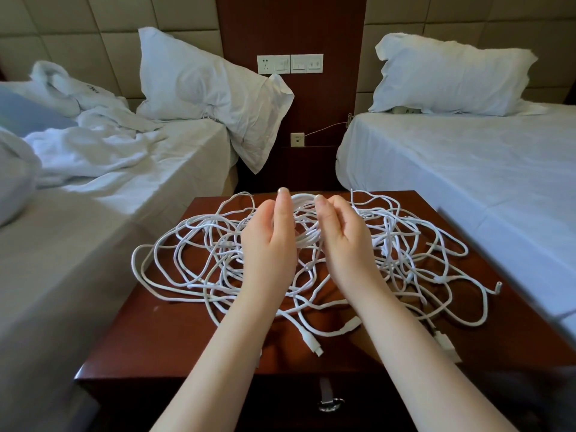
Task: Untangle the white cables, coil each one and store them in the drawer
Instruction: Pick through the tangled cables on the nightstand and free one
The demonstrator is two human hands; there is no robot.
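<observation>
A big tangle of white cables (pixel 193 244) sprawls over the dark red nightstand (pixel 174 332). Both my hands hover above its middle, palms facing each other. Between them stands a small bundle of looped white cable (pixel 307 232). My left hand (pixel 268 244) has its fingers straight and together against the bundle's left side. My right hand (pixel 346 238) has its fingers curled round the bundle's strands. Loose plug ends (pixel 314 344) lie near the front edge. The drawer (pixel 280 400) below the top is closed, and its metal handle (pixel 331 404) is visible.
A bed with rumpled white bedding (pixel 93 145) and a pillow (pixel 199 85) stands on the left. A made bed (pixel 467 157) stands close on the right. Wall sockets (pixel 290 63) sit on the wood panel behind. Some cable loops hang over the nightstand's left and right edges.
</observation>
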